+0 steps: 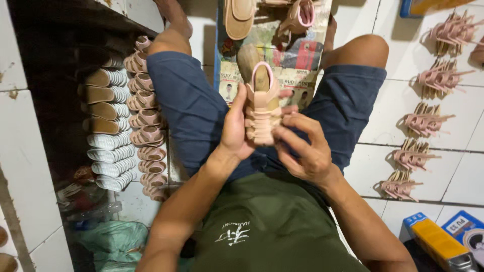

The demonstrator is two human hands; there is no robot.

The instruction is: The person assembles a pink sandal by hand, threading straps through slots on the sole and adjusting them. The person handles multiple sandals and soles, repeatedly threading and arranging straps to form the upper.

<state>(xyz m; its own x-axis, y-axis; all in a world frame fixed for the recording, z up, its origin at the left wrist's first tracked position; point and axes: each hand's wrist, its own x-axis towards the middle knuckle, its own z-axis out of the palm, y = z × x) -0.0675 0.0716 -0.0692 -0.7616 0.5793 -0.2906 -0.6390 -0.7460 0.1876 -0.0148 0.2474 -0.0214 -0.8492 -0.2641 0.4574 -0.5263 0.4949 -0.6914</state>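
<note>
**Two hands gripping one pink sandal over the lap**

Both hands are holding a small pink strappy sandal upper on a wooden last (pixel 261 108), raised above the lap between blue-shorted knees. Left hand (pixel 236 127) is wrapping the sandal's left side, fingers closed behind it, thumb pointing up along the edge. Right hand (pixel 304 148) is pinching the lower straps, fingers curled and closed on the toe end.

Ahead, a flat board covered in printed paper (pixel 302 55) is lying between the knees, carrying a tan insole (pixel 238 17) and another pink sandal (pixel 300 15).

Floor is white glazed tile with dark grout (pixel 443 171), grimy in spots. On the right, bundles of pink strap uppers (pixel 423 121) are sitting in a loose row on the tile, well apart from the hands. On the left, a column of finished pink sandals (pixel 143 121) is running beside a stack of white ridged soles with tan insoles (pixel 106 126), both against a dark recess under a white tiled wall (pixel 30 166). A green plastic bag (pixel 111 239) is lying at lower left. A yellow-and-blue carton (pixel 438 244) is sitting at lower right, near the right elbow.
</note>
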